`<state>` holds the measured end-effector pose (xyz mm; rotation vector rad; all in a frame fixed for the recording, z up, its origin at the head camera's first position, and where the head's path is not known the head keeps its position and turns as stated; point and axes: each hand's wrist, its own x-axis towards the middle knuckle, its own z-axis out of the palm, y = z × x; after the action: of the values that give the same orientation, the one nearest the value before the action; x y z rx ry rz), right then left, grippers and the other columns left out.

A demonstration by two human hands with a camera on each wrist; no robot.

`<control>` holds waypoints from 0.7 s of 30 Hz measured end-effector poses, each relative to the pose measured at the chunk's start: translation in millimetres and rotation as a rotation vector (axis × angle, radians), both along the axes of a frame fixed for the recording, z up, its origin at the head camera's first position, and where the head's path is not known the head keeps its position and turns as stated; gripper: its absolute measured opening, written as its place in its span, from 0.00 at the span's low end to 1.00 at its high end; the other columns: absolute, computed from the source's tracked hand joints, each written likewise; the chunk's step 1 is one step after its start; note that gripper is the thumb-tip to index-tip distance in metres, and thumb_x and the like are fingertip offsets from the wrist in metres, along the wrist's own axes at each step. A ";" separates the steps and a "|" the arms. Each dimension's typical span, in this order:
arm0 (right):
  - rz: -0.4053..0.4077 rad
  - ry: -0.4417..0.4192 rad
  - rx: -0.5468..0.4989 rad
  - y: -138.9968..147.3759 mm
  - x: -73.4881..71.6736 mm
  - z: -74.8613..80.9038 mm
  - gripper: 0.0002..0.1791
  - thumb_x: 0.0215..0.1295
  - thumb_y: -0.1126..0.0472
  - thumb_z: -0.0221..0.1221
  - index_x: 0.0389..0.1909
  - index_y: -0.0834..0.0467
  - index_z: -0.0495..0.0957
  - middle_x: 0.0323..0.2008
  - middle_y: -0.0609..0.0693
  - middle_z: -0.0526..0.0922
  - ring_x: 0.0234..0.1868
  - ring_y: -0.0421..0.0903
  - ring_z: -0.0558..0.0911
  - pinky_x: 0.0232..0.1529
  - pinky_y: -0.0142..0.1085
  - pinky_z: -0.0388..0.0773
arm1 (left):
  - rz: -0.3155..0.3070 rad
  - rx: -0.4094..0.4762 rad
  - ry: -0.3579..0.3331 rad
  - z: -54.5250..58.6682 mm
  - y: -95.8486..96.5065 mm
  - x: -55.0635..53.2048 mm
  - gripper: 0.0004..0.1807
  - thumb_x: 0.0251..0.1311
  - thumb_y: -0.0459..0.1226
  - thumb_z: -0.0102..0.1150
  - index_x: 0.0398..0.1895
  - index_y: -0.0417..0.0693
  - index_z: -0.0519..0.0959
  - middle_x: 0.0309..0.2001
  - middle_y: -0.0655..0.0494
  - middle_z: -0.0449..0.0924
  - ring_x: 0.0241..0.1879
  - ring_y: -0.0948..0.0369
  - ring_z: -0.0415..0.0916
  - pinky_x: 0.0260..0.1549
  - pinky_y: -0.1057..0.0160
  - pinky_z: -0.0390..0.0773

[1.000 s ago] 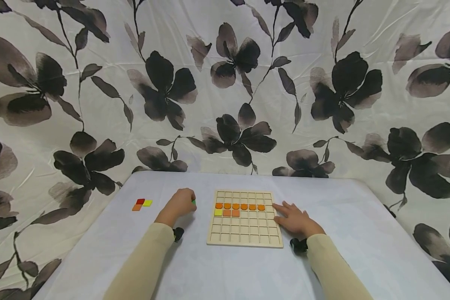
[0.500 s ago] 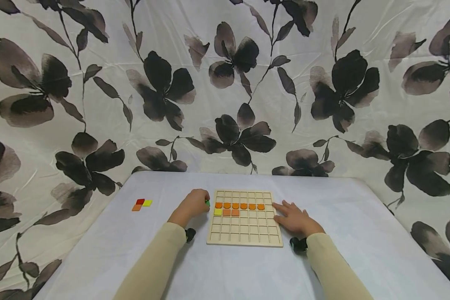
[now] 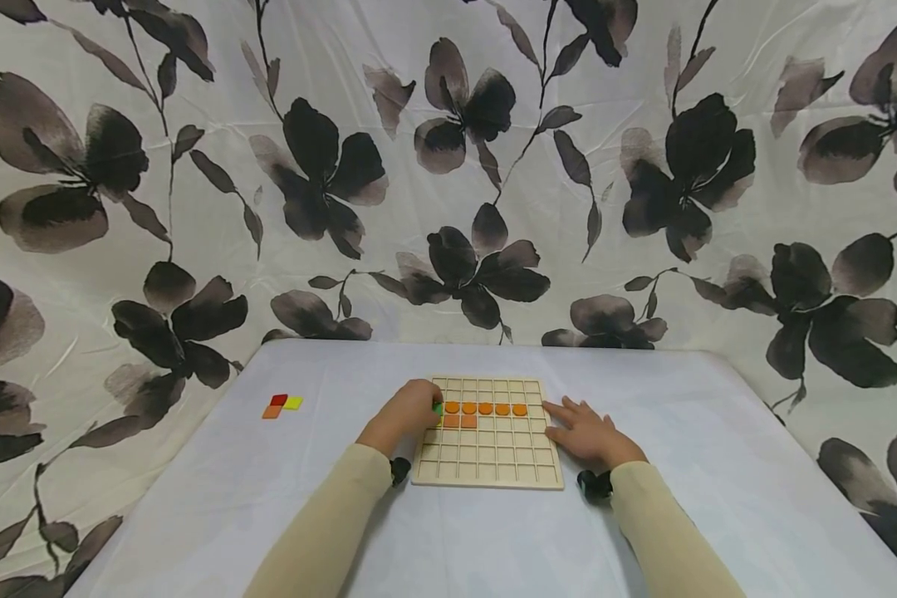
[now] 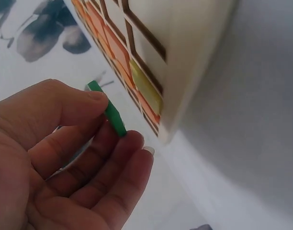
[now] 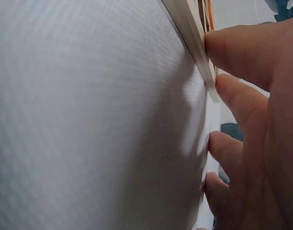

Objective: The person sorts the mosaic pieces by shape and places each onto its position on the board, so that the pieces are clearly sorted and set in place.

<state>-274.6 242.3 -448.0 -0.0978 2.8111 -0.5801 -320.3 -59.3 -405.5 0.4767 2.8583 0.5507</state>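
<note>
My left hand (image 3: pixel 407 412) pinches a small flat green tile (image 4: pixel 108 109) between thumb and fingers, over the upper left edge of the wooden grid board (image 3: pixel 493 463). In the head view the hand hides the left end of two rows. One row holds round orange pieces (image 3: pixel 486 409); below it lie orange square tiles (image 3: pixel 460 422), and the left wrist view shows a yellow tile (image 4: pixel 145 86) beside them. My right hand (image 3: pixel 592 433) is spread at the board's right side, its thumb and forefinger touching the edge.
At the left of the white-covered table (image 3: pixel 493 540) lie a red tile (image 3: pixel 280 400), an orange tile (image 3: pixel 272 412) and a yellow tile (image 3: pixel 293 403), close together. A floral cloth (image 3: pixel 463 166) hangs behind the table.
My left hand has moved right with the green tile, from the bare table to over the board's left edge. The right hand has stayed in place.
</note>
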 end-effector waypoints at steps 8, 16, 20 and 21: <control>0.010 0.003 -0.018 -1.7 4.0 6.6 0.31 0.71 0.44 0.47 0.73 0.46 0.59 0.75 0.63 0.53 0.74 0.70 0.47 0.66 0.72 0.40 | -0.088 0.011 0.045 -3.7 15.6 2.2 0.14 0.57 0.32 0.63 0.47 0.38 0.82 0.43 0.49 0.82 0.38 0.59 0.74 0.44 0.59 0.77; 0.002 0.003 -0.016 -2.3 4.9 4.1 0.31 0.71 0.43 0.47 0.73 0.46 0.59 0.75 0.62 0.53 0.74 0.69 0.47 0.66 0.71 0.40 | -0.121 0.056 0.016 -3.5 30.6 11.1 0.12 0.58 0.29 0.59 0.46 0.38 0.82 0.46 0.49 0.82 0.38 0.60 0.73 0.42 0.59 0.77; 0.001 0.003 -0.011 -3.1 5.1 4.0 0.31 0.71 0.44 0.47 0.73 0.46 0.59 0.75 0.62 0.53 0.74 0.69 0.47 0.66 0.72 0.40 | -0.140 0.051 0.027 -4.8 37.4 12.5 0.10 0.58 0.29 0.60 0.43 0.39 0.83 0.43 0.50 0.83 0.34 0.60 0.72 0.37 0.61 0.76; 0.000 0.003 -0.011 -3.3 5.3 4.1 0.31 0.71 0.44 0.47 0.73 0.46 0.59 0.75 0.62 0.53 0.74 0.69 0.47 0.66 0.72 0.40 | -0.140 0.049 0.024 -5.2 39.2 12.6 0.10 0.58 0.30 0.61 0.43 0.40 0.83 0.42 0.51 0.82 0.34 0.60 0.71 0.36 0.62 0.75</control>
<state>-269.3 239.0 -443.9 -0.1007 2.8111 -0.5961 -307.6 -20.1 -410.7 0.6898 2.8118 0.5952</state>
